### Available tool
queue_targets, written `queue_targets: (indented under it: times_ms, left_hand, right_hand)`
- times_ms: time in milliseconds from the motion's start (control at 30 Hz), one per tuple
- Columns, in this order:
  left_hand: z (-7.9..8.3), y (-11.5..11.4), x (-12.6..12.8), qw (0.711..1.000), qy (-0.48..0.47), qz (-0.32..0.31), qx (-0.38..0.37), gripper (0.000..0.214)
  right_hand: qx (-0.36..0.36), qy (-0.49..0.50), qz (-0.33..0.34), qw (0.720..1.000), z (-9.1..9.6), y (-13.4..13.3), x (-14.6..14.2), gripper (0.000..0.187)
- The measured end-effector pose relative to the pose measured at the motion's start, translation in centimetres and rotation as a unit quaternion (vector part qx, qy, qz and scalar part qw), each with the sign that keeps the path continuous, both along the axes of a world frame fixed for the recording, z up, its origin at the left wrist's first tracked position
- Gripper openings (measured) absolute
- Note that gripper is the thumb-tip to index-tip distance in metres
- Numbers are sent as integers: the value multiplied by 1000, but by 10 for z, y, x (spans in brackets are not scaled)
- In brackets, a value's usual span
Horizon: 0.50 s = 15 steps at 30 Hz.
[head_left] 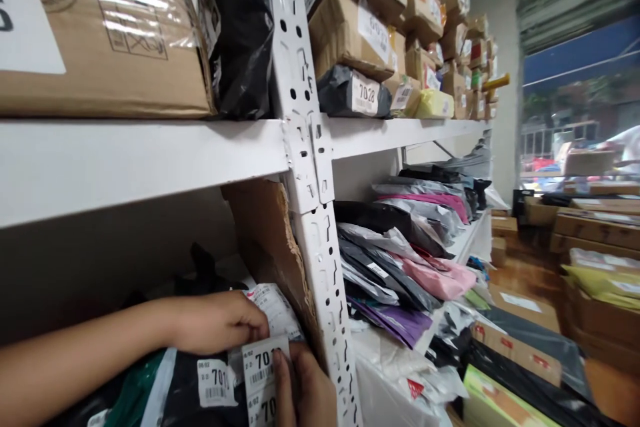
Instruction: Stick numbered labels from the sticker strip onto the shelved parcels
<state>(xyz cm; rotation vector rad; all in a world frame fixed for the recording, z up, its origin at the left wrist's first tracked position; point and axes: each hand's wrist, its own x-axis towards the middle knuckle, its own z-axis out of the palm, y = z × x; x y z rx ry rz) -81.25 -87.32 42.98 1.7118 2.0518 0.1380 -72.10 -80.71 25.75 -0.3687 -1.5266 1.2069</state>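
Observation:
My right hand (311,387) pinches a strip of white number labels (259,363) between thumb and fingers, at the bottom of the view. The labels read 701-something, with barcodes. My left hand (225,321) reaches in from the left, its fingers curled at the edge of a white shipping label (275,307); what they grip is hidden. Below it lies a black plastic parcel (183,387) with a similar number sticker (216,382) on it. A dark green parcel (133,390) sits to its left.
A white perforated shelf post (325,280) stands right beside my right hand, with a torn cardboard panel (267,233) behind it. Above runs a white shelf (150,153) bearing a large carton (110,33). Bagged parcels (395,260) fill the shelf at right; boxes (595,230) crowd the floor beyond.

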Motion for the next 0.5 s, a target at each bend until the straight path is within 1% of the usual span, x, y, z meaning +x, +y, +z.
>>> queue_targets:
  times_ms: [67, 133, 233, 333, 500]
  left_hand:
    - [2, 2, -2, 998, -57, 28, -2, 19]
    - [3, 3, -3, 998, -60, 34, -13, 16]
    - [1, 3, -4, 999, 4, 24, -37, 19]
    - [-1, 3, -1, 999, 37, 23, -30, 14]
    - [-1, 3, 5, 994, 98, 33, -23, 14]
  right_hand:
    - [-10, 2, 16, 1000, 0, 2, 0, 38]
    - [-17, 7, 24, 1000, -1, 3, 0, 37]
    - [-23, 6, 29, 999, -2, 3, 1, 37]
    - [-19, -10, 20, 1000, -1, 3, 2, 38]
    - [24, -29, -54, 998, 4, 3, 0, 39]
